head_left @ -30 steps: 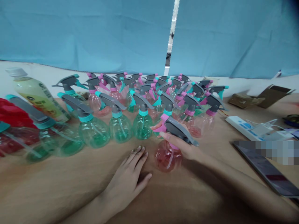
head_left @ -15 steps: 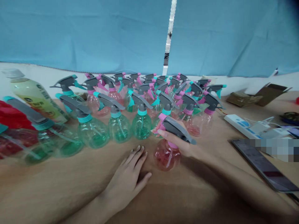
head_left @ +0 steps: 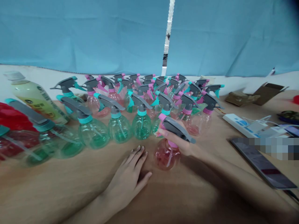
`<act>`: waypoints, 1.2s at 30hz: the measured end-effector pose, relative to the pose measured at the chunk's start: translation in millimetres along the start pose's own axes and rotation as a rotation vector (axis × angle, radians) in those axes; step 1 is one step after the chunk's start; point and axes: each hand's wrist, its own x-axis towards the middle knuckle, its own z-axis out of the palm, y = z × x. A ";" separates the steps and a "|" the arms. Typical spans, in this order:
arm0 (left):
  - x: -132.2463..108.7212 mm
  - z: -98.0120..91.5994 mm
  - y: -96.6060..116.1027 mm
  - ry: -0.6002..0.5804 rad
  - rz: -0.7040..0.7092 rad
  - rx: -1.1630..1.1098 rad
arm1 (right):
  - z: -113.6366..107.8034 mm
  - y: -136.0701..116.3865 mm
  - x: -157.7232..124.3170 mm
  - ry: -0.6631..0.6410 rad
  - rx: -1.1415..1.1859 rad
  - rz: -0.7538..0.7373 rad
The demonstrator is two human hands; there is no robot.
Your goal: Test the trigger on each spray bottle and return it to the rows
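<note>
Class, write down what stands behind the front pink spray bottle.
A green spray bottle stands behind the pink spray bottle; only its left side shows; the right grip covers the rest.

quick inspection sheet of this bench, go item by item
surface: tan table, bottles crowded on its far half
job's things: pink spray bottle gripped by the head in right hand; upright green spray bottles and pink spray bottles in rows; green spray bottle lying at left
clutter: yellow-labelled bottle, red item, power strip, phone partly pixelated, cardboard
grippers: left hand flat on table, holding nothing; right hand gripping
cables: white cable at power strip
surroundings: blue curtain, white ledge
</note>
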 end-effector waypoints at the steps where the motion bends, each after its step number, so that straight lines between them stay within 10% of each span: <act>1: 0.0 0.2 -0.1 0.001 0.002 0.002 | 0.4 0.2 -0.7 0.006 0.003 0.006; 16: 0.1 0.4 0.3 -0.037 -0.012 -0.006 | 8.0 -0.6 -4.4 0.088 0.110 0.043; 36: 5.3 1.3 1.1 0.009 -0.023 -0.008 | -0.4 -12.3 -35.4 0.087 -0.318 0.014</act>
